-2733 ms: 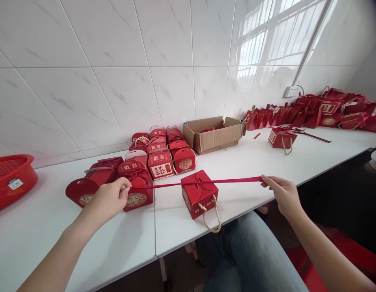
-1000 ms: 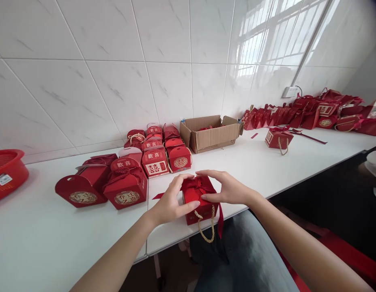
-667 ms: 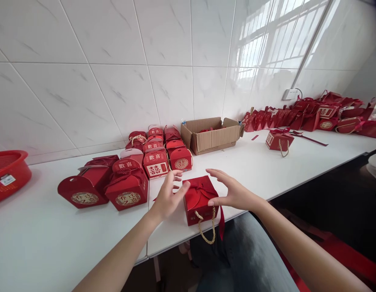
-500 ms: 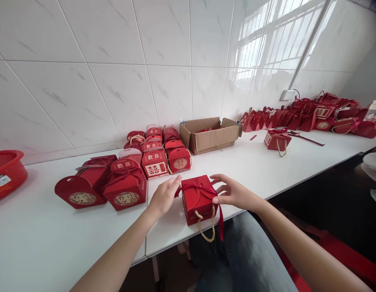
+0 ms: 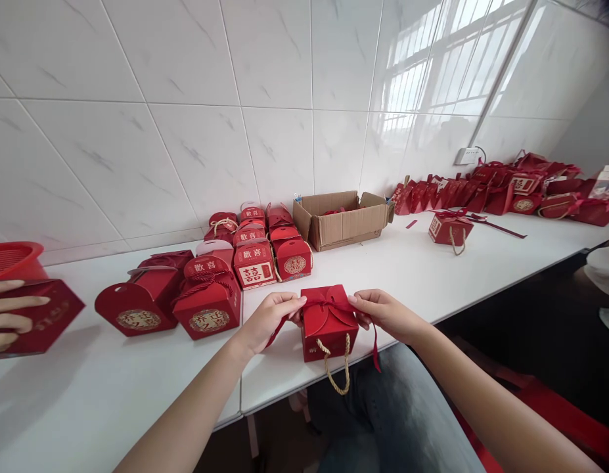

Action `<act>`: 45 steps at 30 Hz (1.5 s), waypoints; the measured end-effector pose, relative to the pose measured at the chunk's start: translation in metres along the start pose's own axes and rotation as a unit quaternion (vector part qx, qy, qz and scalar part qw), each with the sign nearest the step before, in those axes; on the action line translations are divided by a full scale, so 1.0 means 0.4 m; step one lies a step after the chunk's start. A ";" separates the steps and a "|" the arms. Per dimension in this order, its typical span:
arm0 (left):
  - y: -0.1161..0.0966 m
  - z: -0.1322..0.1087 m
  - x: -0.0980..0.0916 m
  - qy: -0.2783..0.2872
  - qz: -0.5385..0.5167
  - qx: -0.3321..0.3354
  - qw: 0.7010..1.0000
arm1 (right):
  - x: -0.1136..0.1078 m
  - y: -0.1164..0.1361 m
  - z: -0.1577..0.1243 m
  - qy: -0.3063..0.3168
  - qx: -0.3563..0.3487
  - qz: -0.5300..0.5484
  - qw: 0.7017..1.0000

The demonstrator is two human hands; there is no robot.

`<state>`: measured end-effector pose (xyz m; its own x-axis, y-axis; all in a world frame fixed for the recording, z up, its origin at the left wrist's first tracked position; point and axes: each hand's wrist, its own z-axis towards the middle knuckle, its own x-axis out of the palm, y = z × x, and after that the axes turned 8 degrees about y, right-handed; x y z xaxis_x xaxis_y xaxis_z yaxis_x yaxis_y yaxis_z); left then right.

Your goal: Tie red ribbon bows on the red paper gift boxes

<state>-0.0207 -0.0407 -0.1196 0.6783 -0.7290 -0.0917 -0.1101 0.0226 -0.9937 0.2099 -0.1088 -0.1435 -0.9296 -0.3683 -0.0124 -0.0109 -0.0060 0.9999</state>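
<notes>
A red gift box [image 5: 328, 340] with a gold rope handle [image 5: 339, 387] stands near the table's front edge, its petal-like top flaps closed. Across its top runs a dark red ribbon [image 5: 328, 303], crossed or knotted at the middle. My left hand [image 5: 272, 322] pinches the ribbon at the box's left top edge. On the right side my right hand [image 5: 385, 314] pinches the ribbon's other side, and a loose tail [image 5: 376, 351] hangs below it past the table edge.
Several finished-looking red boxes [image 5: 255, 263] stand left of centre. Behind is an open cardboard carton [image 5: 351, 226]. Another red box [image 5: 451, 230] and a red pile [image 5: 525, 180] lie right. At far left, another person's hand [image 5: 11, 315] holds a red box [image 5: 48, 315] before a red basket [image 5: 16, 258].
Both my hands have closed on the ribbon at either side of the box; before, their fingers were looser. Another person's hand with a red box has come in at far left.
</notes>
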 end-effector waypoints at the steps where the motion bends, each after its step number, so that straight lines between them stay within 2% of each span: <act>1: -0.002 -0.001 0.000 0.003 0.000 -0.003 1.000 | -0.001 0.001 0.001 -0.005 -0.001 0.009 1.000; 8: -0.011 -0.007 -0.002 0.022 -0.041 -0.020 0.999 | -0.012 -0.010 0.000 -0.022 0.003 0.017 1.000; 15: -0.003 -0.001 -0.020 0.008 -0.086 -0.024 0.996 | -0.016 -0.022 -0.005 -0.037 0.003 0.024 0.999; 21: -0.005 -0.001 -0.013 0.012 -0.080 -0.017 0.997 | -0.027 -0.016 -0.018 -0.003 0.017 0.053 0.998; 25: 0.002 0.002 -0.009 0.001 -0.056 -0.022 0.998 | -0.029 -0.001 -0.029 0.003 -0.035 0.127 0.991; 29: 0.020 0.010 -0.013 -0.016 -0.028 -0.037 0.999 | -0.019 0.021 -0.020 -0.004 -0.100 0.129 0.986; 32: 0.029 0.012 -0.015 -0.015 0.016 -0.033 0.999 | -0.008 0.034 -0.002 -0.013 -0.120 0.122 0.985; 33: 0.029 0.012 -0.013 -0.026 0.042 -0.022 0.999 | -0.003 0.038 0.003 -0.019 -0.121 0.121 0.985; 35: 0.023 0.010 -0.004 -0.110 0.120 0.033 0.986 | 0.007 0.044 0.011 -0.025 -0.118 0.120 0.985; 37: 0.007 0.011 0.013 -0.210 0.203 0.117 0.949 | 0.019 0.050 0.016 -0.025 -0.119 0.110 0.986; 38: -0.004 0.013 0.025 -0.232 0.231 0.151 0.933 | 0.026 0.054 0.018 -0.025 -0.119 0.103 0.987; 39: -0.016 0.016 0.037 -0.225 0.249 0.173 0.926 | 0.033 0.058 0.019 -0.028 -0.117 0.097 0.988; 42: -0.054 0.035 0.072 -0.150 0.263 0.181 0.936 | 0.049 0.070 0.020 -0.047 -0.112 0.089 0.989; 45: -0.077 0.056 0.093 -0.149 0.276 0.186 0.931 | 0.057 0.079 0.020 -0.074 -0.106 0.080 0.988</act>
<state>0.0242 -0.0532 -0.0939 0.7713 -0.3151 -0.5531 -0.2792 0.6133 -0.7388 0.1854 -0.1100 -0.1124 -0.9570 -0.2402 0.1626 0.2041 -0.1596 0.9659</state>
